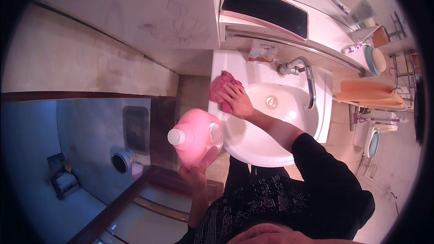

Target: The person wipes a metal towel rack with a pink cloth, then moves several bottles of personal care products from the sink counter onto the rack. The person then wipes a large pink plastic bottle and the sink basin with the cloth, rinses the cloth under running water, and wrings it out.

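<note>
My left hand (pixel 195 173) grips a large pink plastic jug (pixel 193 135) by its handle side. The jug has a white screw cap (pixel 176 137) and a label bearing writing, and it is held in the air left of the washbasin. On the left rim of the white ceramic washbasin (pixel 234 149) lies a crumpled pink cloth (pixel 222 89). Spread fingers of my right hand (pixel 239 100) press down on that cloth. The basin bowl shows a metal drain (pixel 271 101), with no standing water that I can make out.
A chrome faucet (pixel 300 69) rises at the basin's back right, beside a plastic packet (pixel 262 51). Behind runs a metal rail (pixel 291 47) below a shelf holding a phone (pixel 266 12), tubes and a soap dish (pixel 373 61). An orange towel (pixel 369 93) hangs right; a wooden door (pixel 162 203) stands lower left.
</note>
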### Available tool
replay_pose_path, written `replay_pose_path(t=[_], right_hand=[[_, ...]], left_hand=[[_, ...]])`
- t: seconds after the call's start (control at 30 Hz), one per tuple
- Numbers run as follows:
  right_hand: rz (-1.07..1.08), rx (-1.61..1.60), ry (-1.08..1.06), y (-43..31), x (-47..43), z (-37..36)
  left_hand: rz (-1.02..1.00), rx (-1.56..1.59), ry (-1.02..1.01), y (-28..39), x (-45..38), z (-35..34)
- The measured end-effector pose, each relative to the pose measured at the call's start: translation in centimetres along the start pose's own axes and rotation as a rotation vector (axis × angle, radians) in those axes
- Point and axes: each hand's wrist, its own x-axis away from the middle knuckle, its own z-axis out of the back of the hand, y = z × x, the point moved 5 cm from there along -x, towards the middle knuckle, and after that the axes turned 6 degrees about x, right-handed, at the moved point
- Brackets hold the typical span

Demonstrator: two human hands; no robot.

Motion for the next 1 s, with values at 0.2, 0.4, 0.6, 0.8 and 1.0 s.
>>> replay_pose_path(t=[0.2, 0.4, 0.6, 0.8, 1.0], right_hand=[[-0.211, 0.104, 0.222, 3.4, -5.5, 0.3], [0.094, -0.036, 0.077, -2.4, -0.4, 0.2], [-0.25, 0.074, 0.25, 2.7, -2.4, 0.5], [0.026, -0.011, 0.038, 0.4, -0.1, 0.1], [-0.188, 0.107, 0.197, 3.8, 0.0, 1.8]], left_hand=[[0.03, 0.011, -0.104, 0.3, -0.4, -0.9], [-0.038, 0.069, -0.11, -0.3, -0.7, -0.7], [-0.097, 0.008, -0.204, 1.0, -1.3, -1.6], [-0.253, 0.057, -0.34, 0.8, -3.8, -7.0], [-0.436, -0.226, -0.38, 0.6, -6.6, -11.4]])
